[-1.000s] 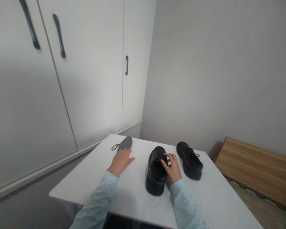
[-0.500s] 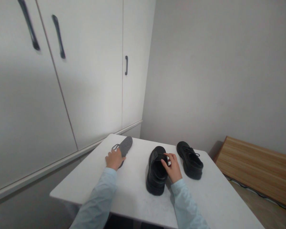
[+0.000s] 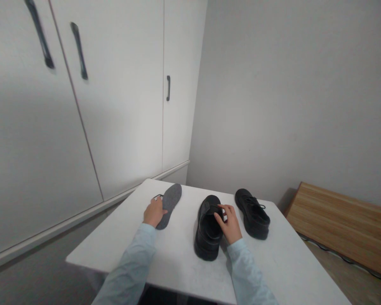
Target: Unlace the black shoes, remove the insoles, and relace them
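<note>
A grey insole (image 3: pixel 172 200) is gripped by my left hand (image 3: pixel 154 212) over the left part of the table; the thumb lies on its face and the other fingers are partly hidden behind it. A dark lace (image 3: pixel 158 195) shows just beyond that hand. My right hand (image 3: pixel 231 224) pinches the right side of a black shoe's opening, its thumb inside the edge. This black shoe (image 3: pixel 207 245) stands upright with its heel towards me and its tongue raised. Farther right, a second black shoe (image 3: pixel 255 220) with laces rests on the table, apart from my hand.
All of this is on a white table (image 3: pixel 184 267). White cabinets (image 3: pixel 123 114) with dark handles stand at the left, and a grey wall (image 3: pixel 282 93) rises behind. A wood-grain board (image 3: pixel 343 224) lies beyond the table's right edge.
My left hand has tilted the insole and moved it slightly right, so more of its grey face shows. My right hand and both shoes are nearly still.
</note>
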Action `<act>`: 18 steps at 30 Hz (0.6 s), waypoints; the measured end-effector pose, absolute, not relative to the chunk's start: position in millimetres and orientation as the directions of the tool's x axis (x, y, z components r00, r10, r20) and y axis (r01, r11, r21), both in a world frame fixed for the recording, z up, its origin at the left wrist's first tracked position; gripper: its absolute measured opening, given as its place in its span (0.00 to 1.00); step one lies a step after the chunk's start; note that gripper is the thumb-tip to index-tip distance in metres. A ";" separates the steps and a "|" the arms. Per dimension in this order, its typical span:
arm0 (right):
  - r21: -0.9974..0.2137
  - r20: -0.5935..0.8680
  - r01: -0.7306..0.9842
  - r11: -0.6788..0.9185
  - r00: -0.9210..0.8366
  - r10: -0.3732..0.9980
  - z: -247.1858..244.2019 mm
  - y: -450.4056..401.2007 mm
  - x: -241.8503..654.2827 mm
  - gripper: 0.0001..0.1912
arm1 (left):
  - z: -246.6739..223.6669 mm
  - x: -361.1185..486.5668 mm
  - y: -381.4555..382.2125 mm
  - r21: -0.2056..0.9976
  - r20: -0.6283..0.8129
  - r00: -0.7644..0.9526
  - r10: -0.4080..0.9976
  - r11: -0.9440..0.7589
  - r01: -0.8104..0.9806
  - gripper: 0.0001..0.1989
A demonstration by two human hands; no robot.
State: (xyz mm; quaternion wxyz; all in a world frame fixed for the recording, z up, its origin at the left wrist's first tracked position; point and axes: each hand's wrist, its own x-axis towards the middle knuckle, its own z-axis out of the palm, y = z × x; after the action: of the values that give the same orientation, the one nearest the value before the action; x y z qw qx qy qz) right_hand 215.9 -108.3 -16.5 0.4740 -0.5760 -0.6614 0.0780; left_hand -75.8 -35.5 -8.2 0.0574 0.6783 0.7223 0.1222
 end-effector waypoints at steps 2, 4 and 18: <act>-0.652 0.533 0.688 0.319 0.117 0.838 -17.4 -107.7 216.4 0.17 | -9.0 -75.1 -33.3 0.288 0.055 -0.033 0.998 0.016 0.958 0.12; -0.654 0.531 0.687 0.319 0.116 0.839 -18.2 -107.3 216.9 0.17 | -8.8 -73.5 -31.4 0.349 0.024 -0.004 1.000 -0.005 0.937 0.07; -0.649 0.550 0.682 0.337 0.115 0.827 -18.9 -107.2 218.2 0.18 | -5.6 -36.3 -46.8 0.626 0.051 0.210 0.976 -0.195 0.755 0.04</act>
State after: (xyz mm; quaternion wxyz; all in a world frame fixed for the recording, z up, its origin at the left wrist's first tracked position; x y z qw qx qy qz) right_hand 218.2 -107.2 -18.9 0.4814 -0.5707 -0.6609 0.0755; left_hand -36.3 -46.8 -5.6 0.2433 0.7389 0.5858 0.2271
